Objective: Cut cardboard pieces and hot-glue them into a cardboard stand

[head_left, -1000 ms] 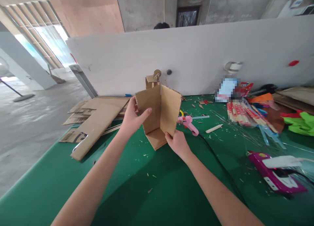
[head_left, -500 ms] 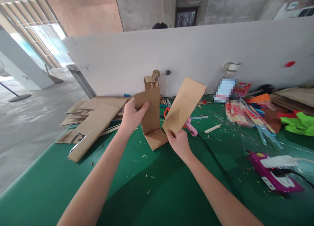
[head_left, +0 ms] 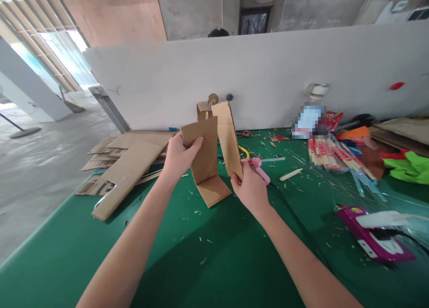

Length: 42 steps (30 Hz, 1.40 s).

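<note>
My left hand (head_left: 182,154) grips the upper left edge of an L-shaped cardboard piece (head_left: 207,158), thumb on its near face. One panel of it stands up, and its lower flap (head_left: 213,189) rests on the table. Closed round the lower end of a separate cardboard strip (head_left: 228,136) is my right hand (head_left: 250,187). That strip stands nearly upright, slightly tilted, just right of the L-shaped piece; a narrow gap shows between them. Behind my right hand lies a pink glue gun (head_left: 260,170) with a black cord.
Flat cardboard pieces (head_left: 134,165) lie stacked on the green table (head_left: 187,259) at left. A small cardboard construction (head_left: 203,109) stands by the white partition (head_left: 161,85). To the right are a white glue stick (head_left: 291,174), wrapped chopsticks (head_left: 320,156) and a purple power strip (head_left: 375,236).
My right hand has turned the cardboard strip from a rightward slant to nearly upright, bringing its top leftward towards the L-shaped piece. My left hand keeps its hold almost unmoved.
</note>
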Motion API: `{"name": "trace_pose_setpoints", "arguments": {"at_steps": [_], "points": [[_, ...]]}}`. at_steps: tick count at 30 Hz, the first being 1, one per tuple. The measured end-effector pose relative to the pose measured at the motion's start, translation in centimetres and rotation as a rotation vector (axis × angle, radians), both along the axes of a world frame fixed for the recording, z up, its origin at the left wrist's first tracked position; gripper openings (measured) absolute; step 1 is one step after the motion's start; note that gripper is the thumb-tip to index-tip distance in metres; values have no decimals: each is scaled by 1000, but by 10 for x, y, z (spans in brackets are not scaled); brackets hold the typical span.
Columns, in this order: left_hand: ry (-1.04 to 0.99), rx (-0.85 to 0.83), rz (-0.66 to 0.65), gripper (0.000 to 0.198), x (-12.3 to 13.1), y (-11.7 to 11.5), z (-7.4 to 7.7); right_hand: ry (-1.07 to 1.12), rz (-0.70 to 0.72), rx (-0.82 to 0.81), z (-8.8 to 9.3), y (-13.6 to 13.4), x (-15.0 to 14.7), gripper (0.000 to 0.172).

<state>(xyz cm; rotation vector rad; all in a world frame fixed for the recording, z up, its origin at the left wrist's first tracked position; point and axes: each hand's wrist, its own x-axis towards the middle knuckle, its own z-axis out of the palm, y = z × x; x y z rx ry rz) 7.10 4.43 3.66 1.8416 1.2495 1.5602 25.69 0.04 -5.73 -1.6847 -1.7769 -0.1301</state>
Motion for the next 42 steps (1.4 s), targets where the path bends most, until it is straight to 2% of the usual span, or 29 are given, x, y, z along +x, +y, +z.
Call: {"name": "trace_pose_setpoints", "arguments": {"at_steps": [4, 7, 11, 16, 24, 30, 36, 39, 42], "points": [[-17, 9, -8, 28, -5, 2, 0, 17, -31, 89, 3, 0, 2, 28], [-30, 30, -8, 28, -8, 3, 0, -20, 12, 111, 3, 1, 3, 32], [-32, 28, 8, 27, -11, 3, 2, -94, 74, 88, 1, 0, 3, 36], [-50, 30, 10, 27, -16, 4, 5, -183, 72, 7, -4, -2, -3, 46], [-44, -22, 64, 33, -28, 4, 9, -288, 143, -116, -2, -15, -17, 38], [-76, -48, 48, 35, -33, 4, 8, -223, 203, -156, -9, -15, -21, 32], [-85, -52, 34, 36, -34, 4, 7, -211, 176, -170, -13, -12, -24, 32], [-85, -71, 49, 38, -33, 2, 8, -293, 140, -185, -8, -13, -22, 30], [-76, -80, 75, 39, -33, 0, 9, -338, 91, -256, 9, -17, -12, 28]]}}
